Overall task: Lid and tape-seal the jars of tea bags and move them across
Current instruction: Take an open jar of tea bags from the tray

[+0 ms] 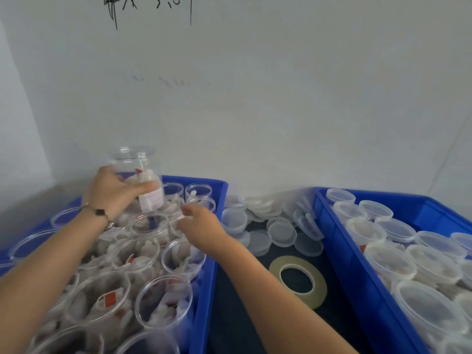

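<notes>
Above the left blue plastic crate point(217, 200) of open jars, the left hand point(112, 190) grips a clear round tea-bag jar point(139, 172), lifted; the right hand point(201, 223) hovers, fingers loosely curled, empty; translucent lids point(281, 232) and a tape ring point(297, 278) lie between crates.

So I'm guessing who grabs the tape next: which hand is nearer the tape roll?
Right. The right hand is up-left of the tape roll, over the left bin; the left hand is farther left, holding a jar.
</notes>
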